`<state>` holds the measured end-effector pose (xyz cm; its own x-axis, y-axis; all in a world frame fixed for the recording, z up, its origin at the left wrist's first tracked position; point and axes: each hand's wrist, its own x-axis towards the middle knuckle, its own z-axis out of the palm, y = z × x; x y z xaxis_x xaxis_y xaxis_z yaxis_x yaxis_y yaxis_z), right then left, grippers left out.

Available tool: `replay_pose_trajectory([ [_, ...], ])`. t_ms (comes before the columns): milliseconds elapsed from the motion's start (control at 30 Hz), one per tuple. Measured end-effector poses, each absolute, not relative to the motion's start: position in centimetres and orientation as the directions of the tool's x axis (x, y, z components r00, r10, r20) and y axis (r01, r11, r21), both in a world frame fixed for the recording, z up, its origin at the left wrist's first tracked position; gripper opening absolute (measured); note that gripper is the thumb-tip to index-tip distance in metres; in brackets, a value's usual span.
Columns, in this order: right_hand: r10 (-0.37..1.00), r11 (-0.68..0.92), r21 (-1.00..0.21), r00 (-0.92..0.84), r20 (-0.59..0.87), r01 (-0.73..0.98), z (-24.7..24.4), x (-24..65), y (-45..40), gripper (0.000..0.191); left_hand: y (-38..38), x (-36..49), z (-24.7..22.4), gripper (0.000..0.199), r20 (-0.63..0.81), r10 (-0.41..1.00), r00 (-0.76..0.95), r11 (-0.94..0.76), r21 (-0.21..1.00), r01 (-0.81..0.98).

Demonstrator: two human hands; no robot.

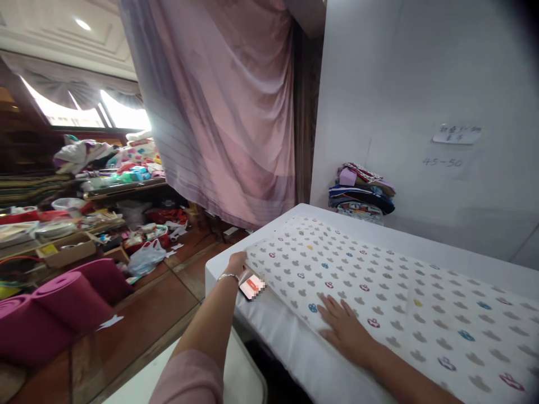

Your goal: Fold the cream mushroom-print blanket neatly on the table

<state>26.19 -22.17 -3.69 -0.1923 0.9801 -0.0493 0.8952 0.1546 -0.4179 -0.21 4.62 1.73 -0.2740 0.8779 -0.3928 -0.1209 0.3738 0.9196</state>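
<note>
One right hand (343, 331) splayed flat on mouse-print fabric (370, 275) across a white table (221, 262), smartphone (250, 286) beside my left hand (238, 264) at the fabric's corner, its grip unclear to me, folded clothes (362, 193), pink curtain (236, 112) beyond.

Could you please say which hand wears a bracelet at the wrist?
The left hand, with a silvery bracelet; the right hand, spread on the patterned cloth, has a bare wrist.

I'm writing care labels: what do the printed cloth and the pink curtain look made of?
Printed cloth: probably cotton or a blend, matte, lying flat without shine. Pink curtain: likely thin polyester, faintly lustrous, hanging in soft folds.
</note>
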Motion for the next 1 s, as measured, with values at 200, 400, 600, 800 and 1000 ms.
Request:
replay_pose_trajectory([
  [200,0.998,0.068,-0.377,-0.067,0.018,0.924,-4.6,26.3,-21.8,0.062,4.3,1.4,3.7,0.011,-0.404,0.893,-0.2,0.375,0.912,-0.17],
  [400,0.996,0.059,-0.559,-0.008,0.094,0.827,-3.9,26.4,-22.6,0.056,4.3,7.3,8.3,0.006,-0.262,0.964,-0.048,0.257,0.962,-0.087],
  [600,0.878,-0.029,-0.992,0.477,0.034,0.123,-1.0,29.4,-27.7,0.05,-1.4,21.4,13.4,0.007,0.001,0.968,0.25,0.006,1.0,-0.025],
  [800,0.683,0.193,-0.937,0.725,-0.085,-0.291,1.4,37.0,-37.9,0.043,-21.3,36.7,11.4,0.019,0.307,0.393,0.867,-0.762,0.637,0.12],
  [1000,0.574,0.092,-0.895,0.758,-0.31,-0.436,-0.5,40.9,-48.0,0.037,-37.5,39.0,2.5,0.026,-0.05,0.019,0.999,-0.905,0.423,0.038],
])
